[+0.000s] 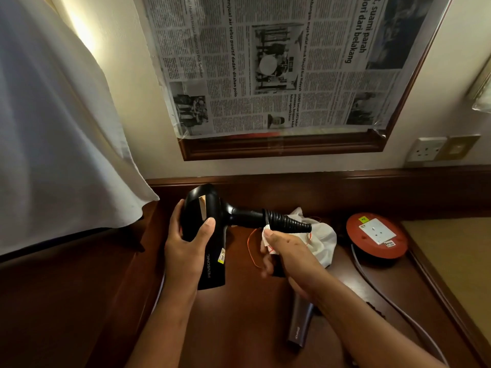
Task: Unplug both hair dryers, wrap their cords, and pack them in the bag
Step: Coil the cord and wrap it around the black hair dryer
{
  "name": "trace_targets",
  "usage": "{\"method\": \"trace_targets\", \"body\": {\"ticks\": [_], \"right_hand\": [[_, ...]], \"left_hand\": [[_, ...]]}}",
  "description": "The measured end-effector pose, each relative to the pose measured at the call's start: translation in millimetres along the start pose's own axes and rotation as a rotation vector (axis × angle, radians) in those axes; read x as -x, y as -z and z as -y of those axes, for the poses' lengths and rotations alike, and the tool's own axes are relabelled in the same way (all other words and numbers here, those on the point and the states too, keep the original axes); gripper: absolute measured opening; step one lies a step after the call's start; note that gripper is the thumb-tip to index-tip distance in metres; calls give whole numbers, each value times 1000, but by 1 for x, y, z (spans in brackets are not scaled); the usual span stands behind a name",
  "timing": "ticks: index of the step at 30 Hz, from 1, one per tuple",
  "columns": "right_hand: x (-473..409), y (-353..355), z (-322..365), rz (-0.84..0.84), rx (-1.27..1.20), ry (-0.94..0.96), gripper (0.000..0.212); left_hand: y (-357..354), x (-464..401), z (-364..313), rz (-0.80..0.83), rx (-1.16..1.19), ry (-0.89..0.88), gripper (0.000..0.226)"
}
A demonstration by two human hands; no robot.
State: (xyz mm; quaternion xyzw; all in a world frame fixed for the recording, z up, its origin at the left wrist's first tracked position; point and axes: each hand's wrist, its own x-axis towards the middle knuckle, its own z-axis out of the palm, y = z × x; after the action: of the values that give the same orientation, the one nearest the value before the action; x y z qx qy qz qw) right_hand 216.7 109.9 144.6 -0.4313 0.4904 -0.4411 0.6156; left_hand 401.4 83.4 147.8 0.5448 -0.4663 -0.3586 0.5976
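Observation:
A black hair dryer is held above the wooden desk, its handle pointing right. My left hand grips its round body. Black cord is wound in tight turns around the handle. My right hand is just below the handle and pinches a white tag at the cord's end, with a dark part in its fingers. A second, grey-brown hair dryer lies on the desk, partly hidden under my right forearm. A white bag with an orange drawstring lies crumpled behind my right hand.
A red round extension reel with a socket sits on the desk at the right, its white cable trailing toward me. A wall socket is at the upper right. A white curtain hangs at the left, a newspaper-covered frame above.

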Motion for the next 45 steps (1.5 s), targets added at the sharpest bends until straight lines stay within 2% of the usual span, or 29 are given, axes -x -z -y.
{"method": "trace_targets", "body": {"ticks": [7, 10, 13, 15, 20, 27, 31, 33, 35, 38, 39, 41, 43, 45], "right_hand": [[-2, 5, -16, 198, -274, 16, 24], [-6, 7, -19, 174, -148, 76, 30], [-16, 12, -20, 74, 201, 172, 37], [-21, 14, -20, 65, 366, 195, 35], [-27, 16, -10, 110, 325, 120, 27], [-37, 23, -4, 198, 267, 29, 20], [-41, 35, 8, 191, 697, 80, 16], [-43, 39, 11, 175, 843, 84, 24], [-41, 40, 20, 179, 951, 79, 35], [-44, 50, 27, 188, 1247, -5, 47], [-46, 53, 29, 204, 1296, 31, 46], [-52, 57, 37, 209, 1294, 350, 37], [-70, 64, 38, 282, 1390, 538, 33], [-72, 65, 51, 374, 1618, 442, 34]], "left_hand": [[1, -1, 2, -1, 114, 89, 56], [2, -1, 2, 5, 162, 153, 54], [5, -2, 3, 26, 184, 212, 50], [8, -3, 4, 37, 184, 233, 47], [13, -7, 3, 89, 201, 290, 40], [25, -15, 7, 216, 249, 379, 64], [33, -19, 8, 274, 305, 418, 56], [34, -19, 5, 315, 333, 437, 55], [34, -19, 4, 348, 346, 460, 66], [35, -22, -1, 387, 381, 473, 54], [35, -23, -3, 409, 381, 485, 57], [35, -28, -5, 467, 339, 496, 81], [35, -30, -5, 501, 312, 513, 96], [34, -32, -5, 528, 323, 516, 100]]}}
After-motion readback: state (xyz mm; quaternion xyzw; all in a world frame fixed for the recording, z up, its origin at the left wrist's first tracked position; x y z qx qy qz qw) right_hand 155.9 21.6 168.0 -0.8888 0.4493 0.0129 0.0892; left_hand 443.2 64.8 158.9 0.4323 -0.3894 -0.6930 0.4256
